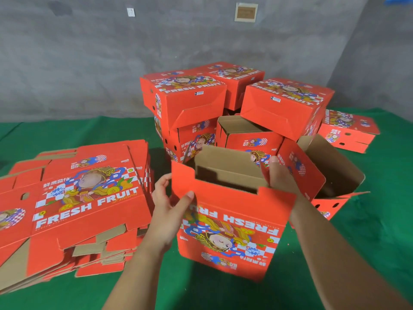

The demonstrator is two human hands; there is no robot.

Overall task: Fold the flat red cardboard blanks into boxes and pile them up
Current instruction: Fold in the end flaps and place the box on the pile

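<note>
While the half-formed box (232, 220) is pinched at its top edge by the left hand (172, 211) and right hand (279, 175), it is judged light, stiff, creasable.

You have one half-folded box (232, 222) in front, held by your two hands: left hand (172, 211), right hand (280, 175). One stack of flat blanks (73, 204) at your left; sheet count cannot tell. Folded boxes (223, 104) in pile behind: about six visible, some hidden. One more box (348, 130) apart, far right. Two wall plates (245, 11).
</note>
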